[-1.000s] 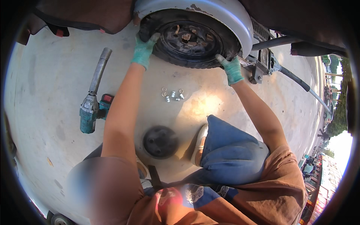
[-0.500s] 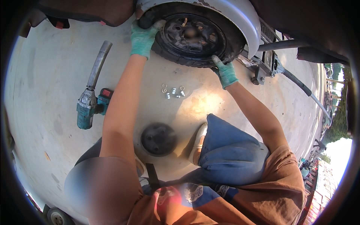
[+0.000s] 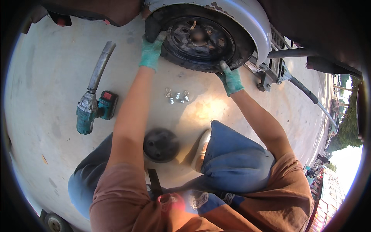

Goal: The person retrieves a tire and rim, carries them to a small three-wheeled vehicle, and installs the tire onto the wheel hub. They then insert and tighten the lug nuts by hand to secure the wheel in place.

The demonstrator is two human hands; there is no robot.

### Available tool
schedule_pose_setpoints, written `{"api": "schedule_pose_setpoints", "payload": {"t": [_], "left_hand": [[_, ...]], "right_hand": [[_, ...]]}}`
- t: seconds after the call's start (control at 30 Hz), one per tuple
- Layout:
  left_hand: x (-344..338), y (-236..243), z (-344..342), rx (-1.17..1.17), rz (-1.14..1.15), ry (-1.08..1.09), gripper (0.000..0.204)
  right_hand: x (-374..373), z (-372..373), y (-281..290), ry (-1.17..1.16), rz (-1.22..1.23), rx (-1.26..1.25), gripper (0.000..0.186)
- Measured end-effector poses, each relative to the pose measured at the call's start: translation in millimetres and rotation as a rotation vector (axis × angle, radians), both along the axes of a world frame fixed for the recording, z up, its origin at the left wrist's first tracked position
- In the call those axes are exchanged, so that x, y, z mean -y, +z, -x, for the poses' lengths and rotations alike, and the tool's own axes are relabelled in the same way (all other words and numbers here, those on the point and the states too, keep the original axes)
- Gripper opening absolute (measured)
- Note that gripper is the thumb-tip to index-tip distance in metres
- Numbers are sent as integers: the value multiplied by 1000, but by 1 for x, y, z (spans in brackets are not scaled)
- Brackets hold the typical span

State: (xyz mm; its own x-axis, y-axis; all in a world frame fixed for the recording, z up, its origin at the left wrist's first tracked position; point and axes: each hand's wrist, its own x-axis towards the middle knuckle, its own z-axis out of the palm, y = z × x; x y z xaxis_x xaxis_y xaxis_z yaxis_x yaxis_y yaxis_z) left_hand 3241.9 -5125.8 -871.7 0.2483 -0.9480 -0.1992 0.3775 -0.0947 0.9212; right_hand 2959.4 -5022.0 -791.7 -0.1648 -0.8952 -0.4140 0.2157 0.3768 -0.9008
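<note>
A black wheel [image 3: 183, 43] with a tyre sits under the light-coloured, chipped fender [image 3: 243, 17] of a vehicle at the top. In a green-and-grey glove, my left hand [image 3: 152, 51] grips the tyre's left edge, thumb on its face. My right hand [image 3: 231, 79], gloved alike, holds the tyre's lower right edge, its thumb over the sidewall and the other fingers mostly hidden beneath. Several silvery lug nuts [image 3: 177, 96] and ring washers [image 3: 168, 94] lie on the floor below the wheel. The wheel's centre looks blurred.
To the left lies a teal cordless impact wrench [image 3: 87, 112] with a long metal tube [image 3: 102, 65] at its front. Between my feet is a round black cover [image 3: 161, 145]. A floor jack [image 3: 268, 75] with a long handle [image 3: 305, 91] stands right of the wheel.
My left hand has shifted slightly down the tyre's left edge, and its forearm has straightened a little. The right hand keeps its hold. The view has moved slightly.
</note>
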Motion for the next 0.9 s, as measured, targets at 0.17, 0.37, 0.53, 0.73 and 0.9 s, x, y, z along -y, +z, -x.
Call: {"api": "schedule_pose_setpoints", "payload": {"t": [0.17,0.37,0.53,0.73,0.9], "left_hand": [[1,-3,0,48,68,7,98],[-5,4,6,4,39,38,101],[3,1,1,119,-23,-34,106],[18,-18,-12,-40,55,-126,106],[28,7,-15,34,58,-198,107]], "right_hand": [[4,3,0,15,3,-60,45],[2,6,-2,39,10,-56,45],[0,3,-9,-20,33,-30,44],[3,2,-6,65,38,-127,47],[-11,11,-27,216,52,-225,49]]}}
